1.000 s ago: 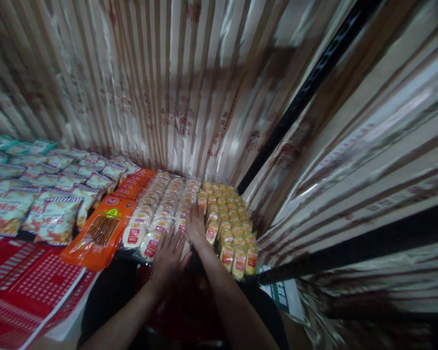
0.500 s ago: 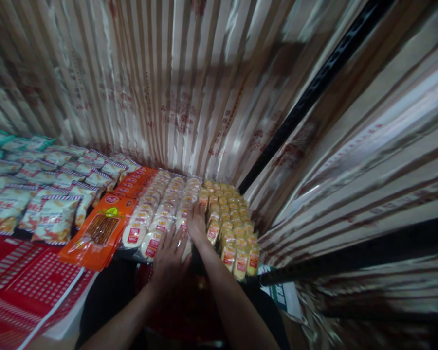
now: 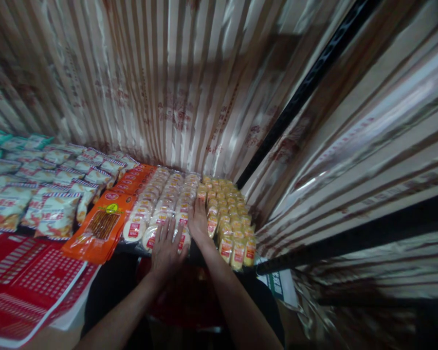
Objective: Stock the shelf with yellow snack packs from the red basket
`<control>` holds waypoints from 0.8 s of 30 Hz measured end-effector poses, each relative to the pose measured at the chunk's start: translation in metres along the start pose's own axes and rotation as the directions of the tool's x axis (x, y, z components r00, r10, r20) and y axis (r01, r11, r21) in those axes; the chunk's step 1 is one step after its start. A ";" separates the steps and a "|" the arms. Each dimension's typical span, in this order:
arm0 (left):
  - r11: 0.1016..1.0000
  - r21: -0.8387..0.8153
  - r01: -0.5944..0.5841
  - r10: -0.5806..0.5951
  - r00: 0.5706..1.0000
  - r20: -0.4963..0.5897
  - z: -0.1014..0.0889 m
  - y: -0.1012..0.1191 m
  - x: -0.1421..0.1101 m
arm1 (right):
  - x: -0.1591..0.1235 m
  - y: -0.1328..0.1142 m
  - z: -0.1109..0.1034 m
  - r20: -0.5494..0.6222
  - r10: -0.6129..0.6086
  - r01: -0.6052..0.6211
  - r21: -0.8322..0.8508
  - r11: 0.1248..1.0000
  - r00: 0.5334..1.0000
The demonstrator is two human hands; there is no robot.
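Note:
Rows of round white packaged cakes in clear wrappers with red labels stand on a dark shelf. My left hand lies with fingers stretched over the front of the middle and right rows. Along the side of the rightmost white row rests my right hand, its fingers straight and pointing to the back. Right of that hand are rows of small yellow packaged cakes, also red-labelled. The right hand sits in the gap between the white and yellow rows.
Left of the white cakes lie orange snack packets, then many white snack bags and teal ones. A red plastic basket is at lower left. Striped plastic sheeting hangs behind. A black metal post slants up at right.
The view has shifted slightly. Both hands stay at the white rows; the fingers of my left hand lie a little straighter over the front packs.

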State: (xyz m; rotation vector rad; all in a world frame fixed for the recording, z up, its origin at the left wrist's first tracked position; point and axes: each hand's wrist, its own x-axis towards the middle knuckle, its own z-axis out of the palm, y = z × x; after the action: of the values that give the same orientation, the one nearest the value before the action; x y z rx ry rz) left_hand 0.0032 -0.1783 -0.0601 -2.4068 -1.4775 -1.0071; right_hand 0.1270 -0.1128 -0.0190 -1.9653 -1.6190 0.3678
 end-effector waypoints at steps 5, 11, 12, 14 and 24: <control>1.000 -0.003 -0.021 0.021 0.999 -0.024 -0.001 -0.002 -0.002 | -0.055 0.010 -0.005 -0.099 -0.141 0.145 0.039 0.989 0.985; 0.996 -0.036 -0.087 0.085 0.995 -0.057 -0.011 0.004 -0.011 | -0.103 0.026 0.000 -0.210 -0.036 0.050 0.060 0.997 0.977; 0.993 -0.056 -0.107 0.103 0.993 -0.059 -0.012 0.006 -0.012 | -0.105 0.028 0.000 -0.214 -0.004 0.021 0.079 0.997 0.977; 0.980 -0.131 -0.148 0.141 0.988 -0.057 -0.012 0.014 -0.012 | -0.104 0.029 -0.001 -0.197 0.051 -0.028 0.116 0.993 0.979; 0.837 -0.482 0.259 -0.170 0.961 0.220 0.012 0.056 0.028 | -0.084 0.049 0.004 -0.119 0.119 -0.105 0.119 0.987 0.986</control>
State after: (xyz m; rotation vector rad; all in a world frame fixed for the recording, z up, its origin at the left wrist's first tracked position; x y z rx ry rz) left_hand 0.0638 -0.1811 -0.0401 -2.7819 -1.7551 -1.4311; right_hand 0.1450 -0.1979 -0.0621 -1.9581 -1.3827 0.3625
